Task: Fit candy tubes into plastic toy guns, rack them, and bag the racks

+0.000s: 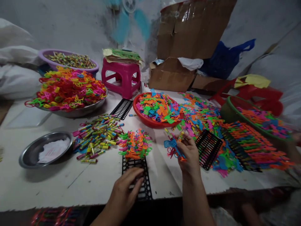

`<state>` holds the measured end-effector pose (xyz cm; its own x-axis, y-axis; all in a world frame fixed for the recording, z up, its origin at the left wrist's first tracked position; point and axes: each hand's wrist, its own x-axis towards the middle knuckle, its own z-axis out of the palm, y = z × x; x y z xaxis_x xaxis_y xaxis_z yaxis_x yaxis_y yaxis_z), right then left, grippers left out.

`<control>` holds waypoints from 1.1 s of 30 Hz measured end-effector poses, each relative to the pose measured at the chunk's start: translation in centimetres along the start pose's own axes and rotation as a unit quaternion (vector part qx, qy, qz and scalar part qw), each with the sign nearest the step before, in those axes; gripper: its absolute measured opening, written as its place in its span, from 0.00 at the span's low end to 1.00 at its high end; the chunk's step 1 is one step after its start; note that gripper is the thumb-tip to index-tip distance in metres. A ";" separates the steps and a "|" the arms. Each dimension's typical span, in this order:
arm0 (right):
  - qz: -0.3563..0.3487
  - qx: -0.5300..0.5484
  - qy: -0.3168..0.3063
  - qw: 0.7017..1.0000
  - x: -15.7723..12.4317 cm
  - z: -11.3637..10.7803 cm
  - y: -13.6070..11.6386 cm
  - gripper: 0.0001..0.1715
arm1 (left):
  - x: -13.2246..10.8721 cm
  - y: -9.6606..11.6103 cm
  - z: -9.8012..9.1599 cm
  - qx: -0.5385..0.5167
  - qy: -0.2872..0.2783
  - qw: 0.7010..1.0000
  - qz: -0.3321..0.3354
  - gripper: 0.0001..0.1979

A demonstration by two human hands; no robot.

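Observation:
My left hand (127,188) is bent over a black plastic grid rack (148,188), with its fingers curled at the rack's near half. Colourful small plastic pieces (135,144) stand packed in the rack's far end. My right hand (190,152) is raised to the right of the rack, closed around several small plastic pieces. Among them are a blue paddle-shaped piece (172,144), a red one and short yellow-wrapped tubes. The palm hides part of this bunch. To the left of the rack lies a heap of small wrapped tubes (98,138).
A red basin (150,124) of plastic pieces stands behind the rack. A metal bowl (25,163), a large heaped basin (82,111) and a purple basin (42,56) are on the left. Rightward are a black rack (208,149), a filled rack (258,147) and a green basin (227,110).

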<state>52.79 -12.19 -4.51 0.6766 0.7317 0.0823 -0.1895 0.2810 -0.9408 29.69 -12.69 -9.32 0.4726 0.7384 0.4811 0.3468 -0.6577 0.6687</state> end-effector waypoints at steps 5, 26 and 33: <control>0.124 0.033 -0.151 0.980 -3.4 0.5 -2.7 0.21 | 3.3 2.2 -0.2 0.107 -0.015 0.980 0.169 0.24; 0.147 -0.007 -0.021 0.989 -2.6 -1.8 4.4 0.21 | -1.5 -2.6 -5.1 -0.040 0.041 0.962 -0.267 0.08; 0.064 -0.303 0.043 0.950 -1.0 -6.7 5.5 0.31 | -3.3 -6.2 -4.5 0.052 0.070 0.934 -0.345 0.13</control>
<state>55.80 -15.54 -11.95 0.7365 0.6747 -0.0482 0.1526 -0.2351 -0.9599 22.33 -10.36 -12.47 -0.0011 0.9996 0.0292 0.6103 -0.0224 0.7919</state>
